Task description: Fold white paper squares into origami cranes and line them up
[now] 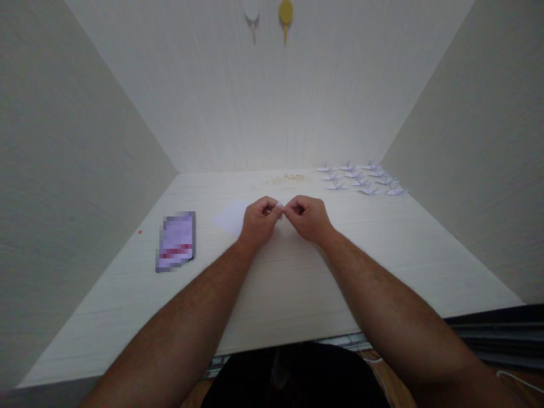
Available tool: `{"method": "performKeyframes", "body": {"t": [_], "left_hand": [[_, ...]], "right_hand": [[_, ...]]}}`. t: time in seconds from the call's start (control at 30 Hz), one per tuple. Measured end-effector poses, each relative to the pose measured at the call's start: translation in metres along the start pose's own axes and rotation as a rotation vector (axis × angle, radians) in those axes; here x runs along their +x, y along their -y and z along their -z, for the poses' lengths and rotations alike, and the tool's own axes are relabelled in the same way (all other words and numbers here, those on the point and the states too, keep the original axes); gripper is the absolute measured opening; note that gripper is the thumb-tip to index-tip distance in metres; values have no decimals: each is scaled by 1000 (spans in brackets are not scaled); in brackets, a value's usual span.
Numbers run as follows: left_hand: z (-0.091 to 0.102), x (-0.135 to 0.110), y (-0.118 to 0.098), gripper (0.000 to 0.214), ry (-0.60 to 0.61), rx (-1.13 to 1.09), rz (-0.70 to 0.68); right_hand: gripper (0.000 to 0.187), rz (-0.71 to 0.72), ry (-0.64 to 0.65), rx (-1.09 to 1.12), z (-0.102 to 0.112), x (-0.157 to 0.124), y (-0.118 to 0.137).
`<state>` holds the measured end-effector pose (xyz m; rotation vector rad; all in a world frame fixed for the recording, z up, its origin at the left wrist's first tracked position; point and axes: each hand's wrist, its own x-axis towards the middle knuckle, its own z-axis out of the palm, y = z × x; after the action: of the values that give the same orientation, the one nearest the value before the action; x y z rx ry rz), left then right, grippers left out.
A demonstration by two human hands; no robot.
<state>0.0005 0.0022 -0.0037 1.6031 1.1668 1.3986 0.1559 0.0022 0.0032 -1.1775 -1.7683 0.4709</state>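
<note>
Both hands meet over the middle of the white table. Between the fingertips is a small piece of folded white paper (279, 208), mostly covered by the fingers. My left hand (260, 220) pinches its left side with thumb and forefinger. From the right, my right hand (309, 218) is closed in a pinch at the paper's other edge. A flat sheet of white paper (230, 217) lies on the table just left of my left hand, partly behind it. Several folded white paper cranes (360, 182) stand in rows at the back right.
A phone or tablet with a blurred-out screen (176, 241) lies on the left of the table (127, 317). Pale walls rise at the back and on both sides. A white hook (251, 11) and a yellow hook (286, 12) are on the back wall. Brownish marks (293, 178) spot the table's rear.
</note>
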Motion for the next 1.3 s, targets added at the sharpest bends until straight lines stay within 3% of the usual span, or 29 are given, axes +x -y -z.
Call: {"method": "performKeyframes", "body": {"t": [0.3,0.57,0.93,1.3], "left_hand": [[0,2,2,16,-33,13,40],[-5,5,6,18,-40,-304,208],[-11,3,3,17,-82,-398,322],[-13,4,12,39,-51,-414,232]], "right_hand": [[19,6,14,-12,-1,-2,-1],[16,-29,7,30,-6,-2,-7],[15,-133,5,171,-10,-2,-8],[14,-227,-50,316,-11,0,-9]]}}
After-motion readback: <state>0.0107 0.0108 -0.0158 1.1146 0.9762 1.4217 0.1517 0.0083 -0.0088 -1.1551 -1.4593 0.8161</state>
